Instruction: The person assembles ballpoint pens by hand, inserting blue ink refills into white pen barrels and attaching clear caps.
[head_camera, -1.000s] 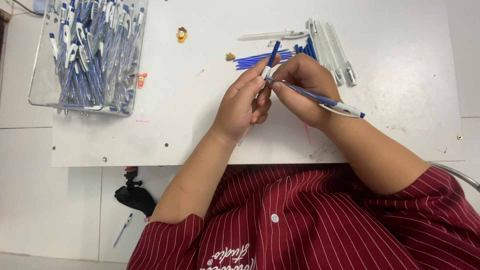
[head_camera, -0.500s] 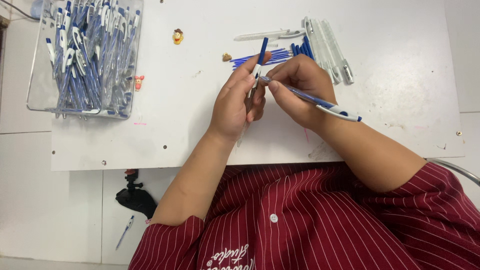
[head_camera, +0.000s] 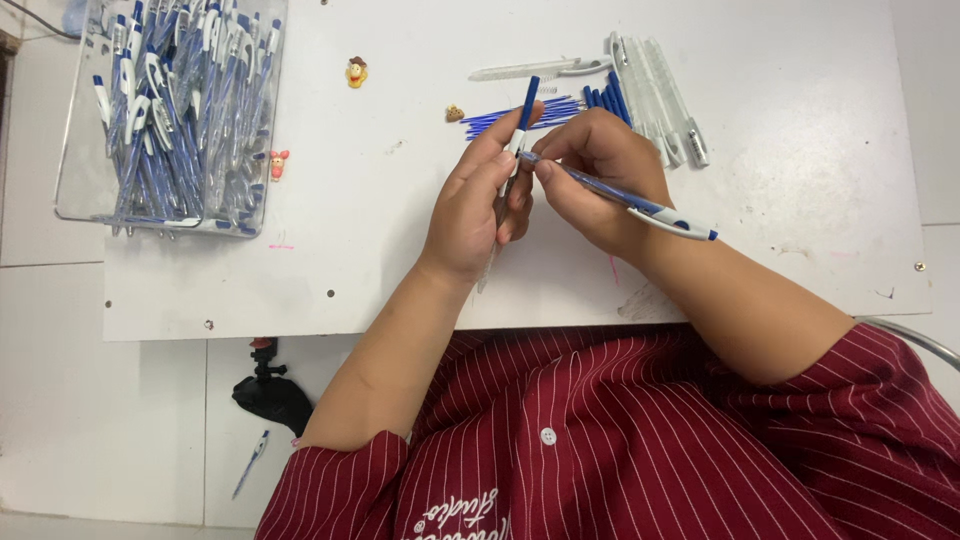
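Over the middle of the white table (head_camera: 800, 130), my left hand (head_camera: 478, 200) grips a pen barrel part with a blue and white end (head_camera: 522, 115) sticking up past the fingers. My right hand (head_camera: 595, 180) pinches a blue and white pen (head_camera: 640, 205) near its tip; the pen's clip end points out to the right over my wrist. The two pieces meet between my fingertips. Just behind my hands lie a bundle of thin blue refills (head_camera: 520, 112) and a row of clear pen barrels (head_camera: 655, 95).
A clear plastic box (head_camera: 75, 150) full of blue and white pens stands at the table's far left. Small figurines (head_camera: 356, 72) sit on the table. A loose pen (head_camera: 250, 462) and a black object (head_camera: 270, 395) lie on the floor below the table's front edge.
My hands have stayed together at the same spot; the blue-tipped piece in my left hand has turned more upright. The view has shifted a little.
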